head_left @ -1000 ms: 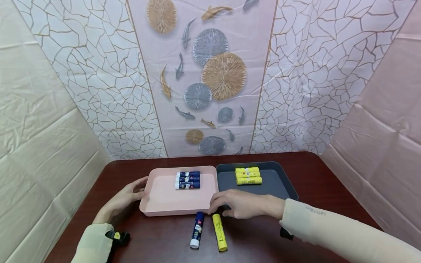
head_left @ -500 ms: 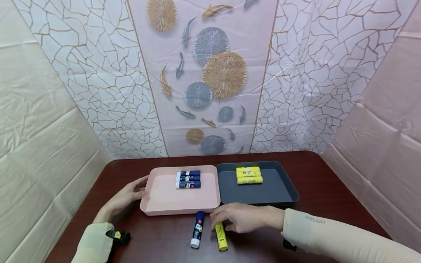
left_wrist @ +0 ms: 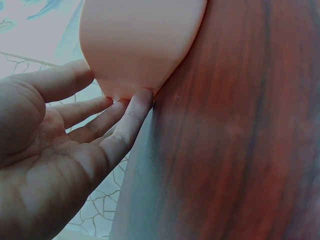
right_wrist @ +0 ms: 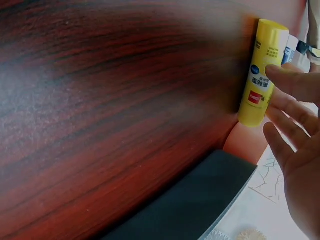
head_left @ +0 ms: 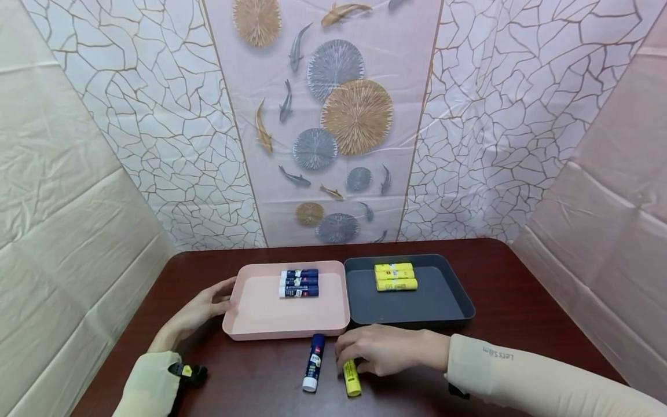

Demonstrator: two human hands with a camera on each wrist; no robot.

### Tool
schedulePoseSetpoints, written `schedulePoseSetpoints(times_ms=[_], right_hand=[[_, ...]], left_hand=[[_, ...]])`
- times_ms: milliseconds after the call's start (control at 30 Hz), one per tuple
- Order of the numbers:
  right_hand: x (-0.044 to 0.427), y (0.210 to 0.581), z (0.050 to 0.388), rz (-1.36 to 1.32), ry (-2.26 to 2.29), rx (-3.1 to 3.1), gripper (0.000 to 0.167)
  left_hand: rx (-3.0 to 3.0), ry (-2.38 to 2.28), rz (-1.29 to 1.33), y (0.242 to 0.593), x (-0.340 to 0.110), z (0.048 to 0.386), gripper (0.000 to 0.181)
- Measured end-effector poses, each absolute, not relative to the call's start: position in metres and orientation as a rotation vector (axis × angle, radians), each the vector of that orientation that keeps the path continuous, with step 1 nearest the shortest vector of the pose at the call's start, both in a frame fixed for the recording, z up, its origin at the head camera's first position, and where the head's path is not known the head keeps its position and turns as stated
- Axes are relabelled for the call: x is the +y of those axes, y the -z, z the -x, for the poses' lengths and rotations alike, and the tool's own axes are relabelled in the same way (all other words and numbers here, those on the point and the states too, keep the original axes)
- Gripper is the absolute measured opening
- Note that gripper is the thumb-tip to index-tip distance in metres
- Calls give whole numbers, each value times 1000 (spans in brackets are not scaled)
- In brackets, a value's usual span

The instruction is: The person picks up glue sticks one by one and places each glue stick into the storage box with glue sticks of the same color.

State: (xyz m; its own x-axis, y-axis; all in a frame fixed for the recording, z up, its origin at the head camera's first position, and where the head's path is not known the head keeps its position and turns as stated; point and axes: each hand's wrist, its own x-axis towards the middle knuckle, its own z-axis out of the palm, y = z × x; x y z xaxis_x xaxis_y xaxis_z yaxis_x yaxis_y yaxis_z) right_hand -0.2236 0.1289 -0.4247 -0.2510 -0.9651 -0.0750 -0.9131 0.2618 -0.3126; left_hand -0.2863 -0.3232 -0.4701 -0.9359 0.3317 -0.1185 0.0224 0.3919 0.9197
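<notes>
A yellow glue stick (head_left: 352, 382) lies on the table, and my right hand (head_left: 385, 349) pinches it near its far end. In the right wrist view the thumb is on one side of the yellow glue stick (right_wrist: 262, 75), with the other fingers behind it. Just left of it lies a navy glue stick (head_left: 314, 365) with a white end. My left hand (head_left: 195, 313) touches the left wall of the pink tray (head_left: 255, 315) with fairly straight fingers; the left wrist view shows fingertips against the tray's outer wall (left_wrist: 135, 60).
Three navy glue sticks (head_left: 299, 282) lie side by side in the pink tray. The dark grey tray (head_left: 440, 301) adjoins it on the right, bearing three yellow glue sticks (head_left: 396, 277). A patterned cloth (head_left: 333, 174) hangs behind the dark red table (head_left: 250, 382).
My right hand has come down from the trays' front edge toward me and taken hold of the loose yellow glue stick. The left hand stays at the pink tray.
</notes>
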Motion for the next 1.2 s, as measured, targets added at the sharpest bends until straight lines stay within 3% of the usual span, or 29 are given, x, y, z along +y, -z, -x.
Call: schedulePoseSetpoints(times_ms=[267,633,1200], right_hand=[[134,430,221,1797,235,2353,27],[138,437,222,1872,237,2375,38],[139,438,222,1756,366,2344,40]], left_hand=[[2370,-1562,-326,469,-323,286,77],[2364,-1585,-377,472,-325,286,74],[2347,-1597,-387,472,-326,286,75]])
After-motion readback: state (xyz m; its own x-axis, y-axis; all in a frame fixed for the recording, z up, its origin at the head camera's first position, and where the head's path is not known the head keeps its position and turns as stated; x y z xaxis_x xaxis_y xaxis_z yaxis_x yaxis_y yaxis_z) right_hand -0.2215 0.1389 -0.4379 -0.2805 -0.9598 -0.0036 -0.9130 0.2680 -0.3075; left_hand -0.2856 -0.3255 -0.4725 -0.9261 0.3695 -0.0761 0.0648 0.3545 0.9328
